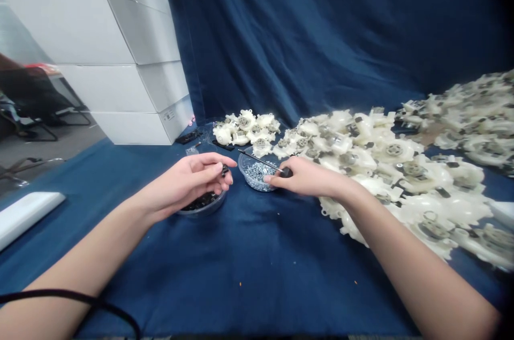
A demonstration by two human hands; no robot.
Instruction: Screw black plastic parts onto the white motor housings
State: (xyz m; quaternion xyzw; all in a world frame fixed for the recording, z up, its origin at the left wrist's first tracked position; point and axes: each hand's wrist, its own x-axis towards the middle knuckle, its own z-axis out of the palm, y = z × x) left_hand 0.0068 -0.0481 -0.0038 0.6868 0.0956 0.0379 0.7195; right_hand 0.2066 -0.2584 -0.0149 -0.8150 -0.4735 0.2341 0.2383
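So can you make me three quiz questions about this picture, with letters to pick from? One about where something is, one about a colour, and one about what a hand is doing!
1. Where is the clear bowl of silver screws?
A. On top of the white boxes
B. Beside the right hand
C. At the far right of the cloth

2. What colour is the cloth on the table?
A. Dark blue
B. Red
C. Yellow

3. What is the right hand gripping?
A. A spoon
B. Nothing, it lies flat
C. A black-handled screwdriver

Answers:
1. B, because the bowl sits just by the right hand's fingertips.
2. A, because dark blue cloth covers the table.
3. C, because the fingers are around the black handle.
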